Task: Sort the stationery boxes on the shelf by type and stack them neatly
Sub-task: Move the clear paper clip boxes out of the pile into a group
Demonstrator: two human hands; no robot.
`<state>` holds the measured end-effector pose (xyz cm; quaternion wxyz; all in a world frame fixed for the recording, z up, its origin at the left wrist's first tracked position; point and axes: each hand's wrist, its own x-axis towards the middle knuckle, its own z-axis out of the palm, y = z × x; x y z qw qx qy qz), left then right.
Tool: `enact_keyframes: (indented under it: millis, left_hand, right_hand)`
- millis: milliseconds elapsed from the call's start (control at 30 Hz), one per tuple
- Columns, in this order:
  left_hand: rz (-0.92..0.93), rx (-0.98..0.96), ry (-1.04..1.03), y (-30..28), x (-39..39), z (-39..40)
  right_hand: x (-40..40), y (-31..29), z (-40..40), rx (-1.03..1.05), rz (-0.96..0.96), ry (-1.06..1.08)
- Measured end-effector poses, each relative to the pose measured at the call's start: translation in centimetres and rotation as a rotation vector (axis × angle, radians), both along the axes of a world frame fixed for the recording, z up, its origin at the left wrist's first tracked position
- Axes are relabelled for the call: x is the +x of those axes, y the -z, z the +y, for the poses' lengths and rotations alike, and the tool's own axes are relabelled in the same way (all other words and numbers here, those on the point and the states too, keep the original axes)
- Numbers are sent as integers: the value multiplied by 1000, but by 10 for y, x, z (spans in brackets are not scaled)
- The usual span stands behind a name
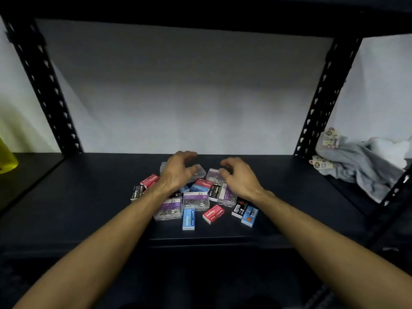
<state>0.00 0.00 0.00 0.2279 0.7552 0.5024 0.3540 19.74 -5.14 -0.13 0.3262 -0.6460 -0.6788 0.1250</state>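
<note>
reaching into a dark metal shelf (89, 215), a person spreads both bare hands over a jumbled pile of stationery boxes, seen from the head camera. the left hand (178, 169) hovers with fingers loosely splayed just above a clear plastic box (198, 171) at the back of the pile, gripping nothing that can be seen; the right hand (237, 175) is likewise spread and empty, its fingertips near another clear box of clips (213, 175).

sorting appears barely begun: no stack of any kind is visible, and boxes lie mixed, overlapping and at odd angles in the middle of the shelf board. grouping and stacking are all left to do.

readable writing includes "paper clip" on a purple-labelled clear box (195, 200) and "staples" on a blue box (188, 219), a red box (213, 214) and a black box (136, 192). a second red box (150, 180) also reads "staples". crumpled grey cloth (365, 170) with paper tags sits in the next bay to the right.
</note>
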Motion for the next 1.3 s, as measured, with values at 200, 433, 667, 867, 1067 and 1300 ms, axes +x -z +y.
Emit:
enact_keyframes:
  millis: [200, 433, 667, 867, 1067, 1300]
  left_hand:
    - [144, -36, 3, 3, -1, -3]
    - [276, 16, -10, 6, -6, 11]
    - [501, -49, 13, 12, -11, 32]
    - [594, -81, 34, 13, -12, 41]
    - [473, -77, 78, 9, -11, 48]
    - [362, -131, 136, 9, -12, 55]
  right_hand:
    - [3, 4, -2, -25, -71, 16]
    - [6, 1, 0, -32, -184, 15]
    - [3, -1, 12, -232, -227, -42]
    - [13, 4, 17, -362, -249, -65]
    - [16, 8, 29, -354, -208, -101]
    - [21, 9, 42, -369, -167, -117]
